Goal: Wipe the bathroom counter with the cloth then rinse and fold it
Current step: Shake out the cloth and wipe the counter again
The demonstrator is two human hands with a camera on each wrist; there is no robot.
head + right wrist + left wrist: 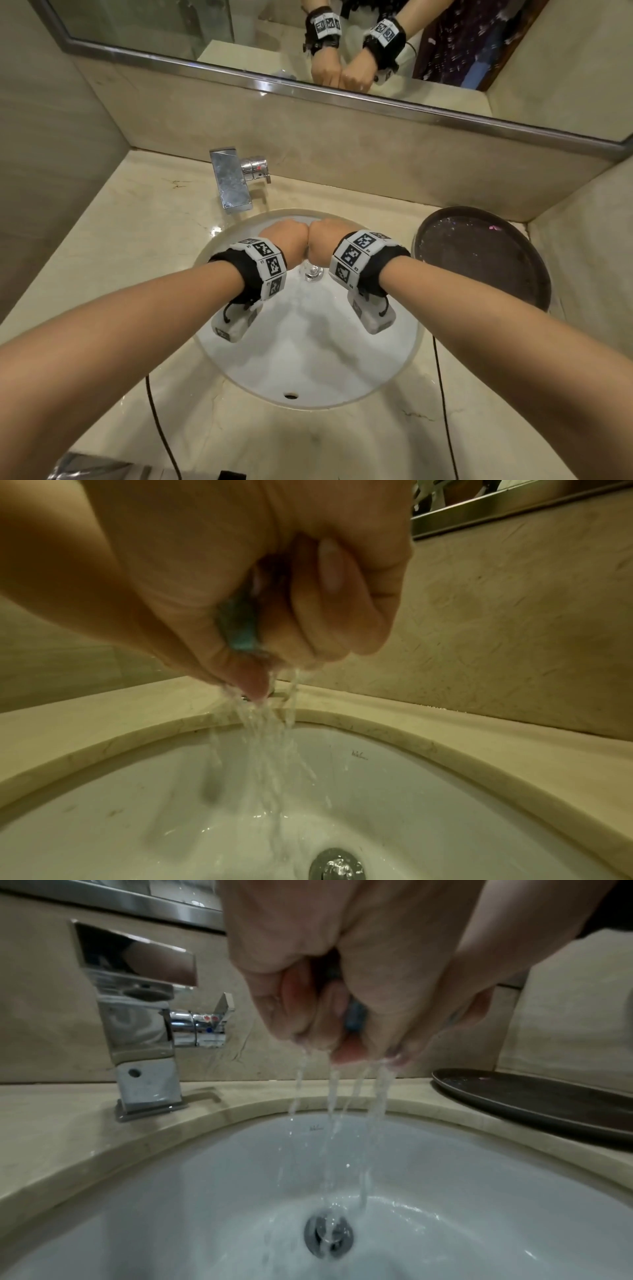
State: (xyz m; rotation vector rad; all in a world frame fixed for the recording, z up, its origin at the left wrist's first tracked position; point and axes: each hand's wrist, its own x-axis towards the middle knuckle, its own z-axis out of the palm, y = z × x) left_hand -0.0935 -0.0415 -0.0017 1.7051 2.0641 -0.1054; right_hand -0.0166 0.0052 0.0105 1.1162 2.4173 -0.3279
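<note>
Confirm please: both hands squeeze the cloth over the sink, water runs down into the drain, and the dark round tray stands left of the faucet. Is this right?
Not quite. The dark round tray stands right of the faucet, across the sink; the head view shows it. The rest holds: left hand and right hand squeeze the cloth, water falling into the drain.

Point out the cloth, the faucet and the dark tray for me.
cloth [244, 631]: right wrist view, blue fold showing between the clenched fingers.
faucet [230, 181]: head view, flat top of the spout.
dark tray [486, 253]: head view, bare inner surface.
</note>
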